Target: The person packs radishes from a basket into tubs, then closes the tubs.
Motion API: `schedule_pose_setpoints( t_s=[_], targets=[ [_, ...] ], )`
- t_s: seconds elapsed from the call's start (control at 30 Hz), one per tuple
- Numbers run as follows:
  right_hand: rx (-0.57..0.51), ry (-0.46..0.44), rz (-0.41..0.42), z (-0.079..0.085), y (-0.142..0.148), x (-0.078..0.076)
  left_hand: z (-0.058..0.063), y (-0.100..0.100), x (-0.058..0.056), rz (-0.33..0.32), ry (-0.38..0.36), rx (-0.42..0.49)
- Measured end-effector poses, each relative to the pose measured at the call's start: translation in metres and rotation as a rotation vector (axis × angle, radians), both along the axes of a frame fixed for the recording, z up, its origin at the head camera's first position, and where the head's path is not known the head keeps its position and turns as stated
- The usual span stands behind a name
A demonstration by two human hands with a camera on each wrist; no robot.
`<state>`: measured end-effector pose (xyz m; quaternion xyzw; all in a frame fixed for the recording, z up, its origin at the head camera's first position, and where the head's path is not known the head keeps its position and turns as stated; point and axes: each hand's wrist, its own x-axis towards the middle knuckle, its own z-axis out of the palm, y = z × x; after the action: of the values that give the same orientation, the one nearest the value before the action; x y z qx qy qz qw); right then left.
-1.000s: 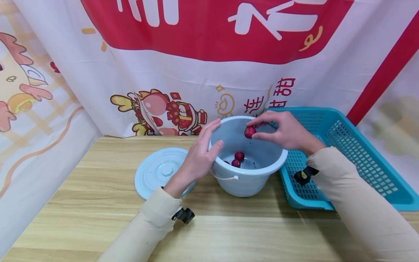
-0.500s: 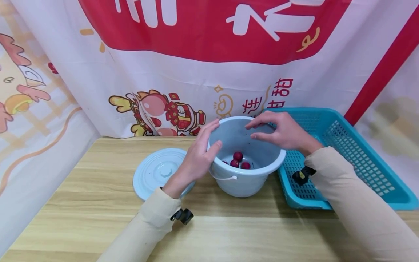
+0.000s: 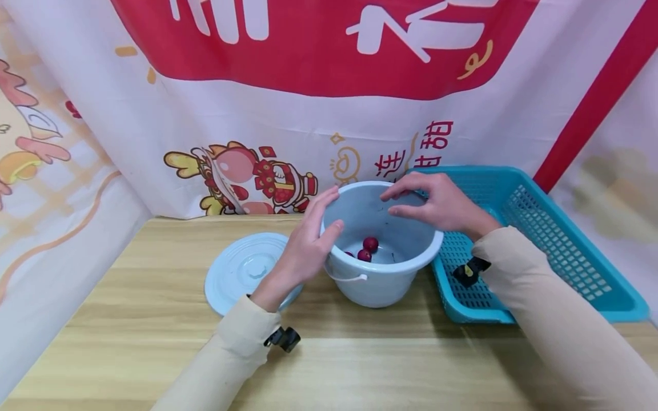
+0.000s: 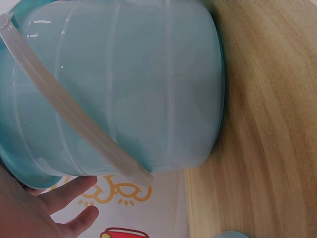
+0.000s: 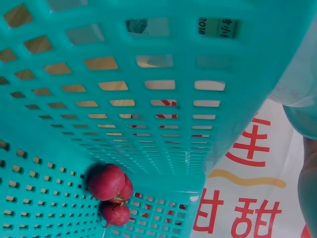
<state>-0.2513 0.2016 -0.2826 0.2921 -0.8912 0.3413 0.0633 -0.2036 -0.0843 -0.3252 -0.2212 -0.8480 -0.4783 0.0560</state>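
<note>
My right hand (image 3: 437, 202) had let go of the radish it pinched a second earlier and hung over the right rim of the light-blue bucket (image 3: 382, 285), thumb and fingers parted, holding nothing. My left hand (image 3: 307, 242) rested against the left rim with its fingers extended, unclenched. The bucket stood mid-frame on the worktop (image 3: 360, 371), two red radishes (image 3: 370, 244) plain on its bottom and a third partly hidden by the near rim. The lid (image 3: 249, 268) lay left of centre, partly behind my wrist. At right sat the teal basket (image 3: 480, 315); the right wrist view showed more radishes (image 5: 106, 182) bunched inside, lower left.
</note>
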Motion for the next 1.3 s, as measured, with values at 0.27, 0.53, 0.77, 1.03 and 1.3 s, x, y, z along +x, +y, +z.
schedule_pose_setpoints(
  t_s=[0.27, 0.53, 0.77, 1.03, 1.3],
  targets=[
    [-0.103, -0.053, -0.047, -0.001, -0.003, 0.000, 0.001, -0.002, 0.001, -0.004, 0.014, 0.013],
    [-0.260, -0.058, -0.122, 0.001, 0.006, -0.001, 0.001, -0.001, 0.000, -0.009, 0.023, 0.008],
    [-0.286, -0.109, -0.220, 0.002, 0.022, -0.007, 0.000, -0.002, 0.000, -0.008, 0.014, 0.002],
    [-0.276, -0.156, -0.296, 0.002, 0.038, -0.014, 0.001, -0.002, -0.001, 0.003, 0.031, -0.012],
    [-0.275, -0.166, -0.345, -0.004, 0.054, -0.023, 0.001, -0.002, 0.000, 0.002, 0.029, -0.009]
  ],
)
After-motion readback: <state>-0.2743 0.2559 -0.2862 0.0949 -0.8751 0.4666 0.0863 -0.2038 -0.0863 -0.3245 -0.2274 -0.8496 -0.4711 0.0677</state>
